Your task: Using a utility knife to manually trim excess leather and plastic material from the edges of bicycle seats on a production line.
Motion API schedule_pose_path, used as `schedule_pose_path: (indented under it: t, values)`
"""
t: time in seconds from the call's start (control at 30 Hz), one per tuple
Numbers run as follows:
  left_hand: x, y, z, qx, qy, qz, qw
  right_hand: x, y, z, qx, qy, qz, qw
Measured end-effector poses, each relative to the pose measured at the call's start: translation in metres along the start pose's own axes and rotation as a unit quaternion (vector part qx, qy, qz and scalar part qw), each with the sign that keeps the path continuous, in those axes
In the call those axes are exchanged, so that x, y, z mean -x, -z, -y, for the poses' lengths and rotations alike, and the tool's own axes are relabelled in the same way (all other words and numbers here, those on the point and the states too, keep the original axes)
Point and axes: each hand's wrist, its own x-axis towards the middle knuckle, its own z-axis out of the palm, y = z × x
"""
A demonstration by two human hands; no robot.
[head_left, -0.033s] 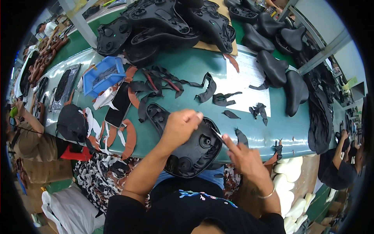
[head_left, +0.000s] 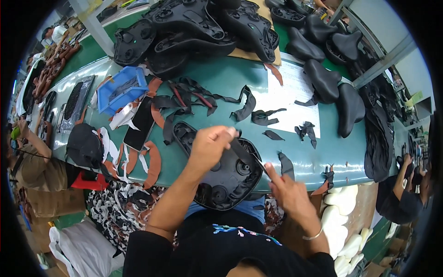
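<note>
The worker wore a black short-sleeved top with a small multicoloured print across the chest, and blue trousers beneath it. Both forearms were bare, the left hand (head_left: 210, 145) unadorned, while a thin silver bracelet (head_left: 313, 236) circled the wrist of the right hand (head_left: 285, 193).

Upturned saddle shell (head_left: 221, 171) at the table's (head_left: 230, 78) near edge, under the left hand (head_left: 210, 147), with the right hand (head_left: 286, 191) just right of it, phone (head_left: 140, 123) and plastic tray (head_left: 121, 88) to the left, paper sheet (head_left: 295, 97) behind right, stacked saddle shells (head_left: 194, 27) along the far edge.
</note>
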Motion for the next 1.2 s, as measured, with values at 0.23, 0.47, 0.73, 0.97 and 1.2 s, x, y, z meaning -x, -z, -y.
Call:
schedule_pose_path:
  t: [0.23,0.47,0.73,0.97,1.2]
  values:
    - [-0.004,0.015,0.000,0.326,-0.097,0.127,0.932,0.027,-0.013,0.030,-0.052,-0.125,-0.047,0.990]
    - [-0.059,0.000,0.007,-0.437,-0.451,0.022,0.778,-0.031,-0.002,0.011,-0.011,-0.057,-0.067,0.996]
    - [-0.079,-0.006,0.021,-0.231,-0.417,-0.025,0.879,-0.028,0.002,0.029,-0.004,-0.138,-0.028,0.990]
    - [-0.081,-0.009,0.024,-0.288,-0.402,0.028,0.869,-0.051,-0.009,0.015,0.015,-0.095,-0.079,0.992]
    - [-0.077,0.003,-0.006,-0.036,-0.053,0.011,0.998,-0.020,0.004,0.043,0.038,-0.149,0.003,0.988]
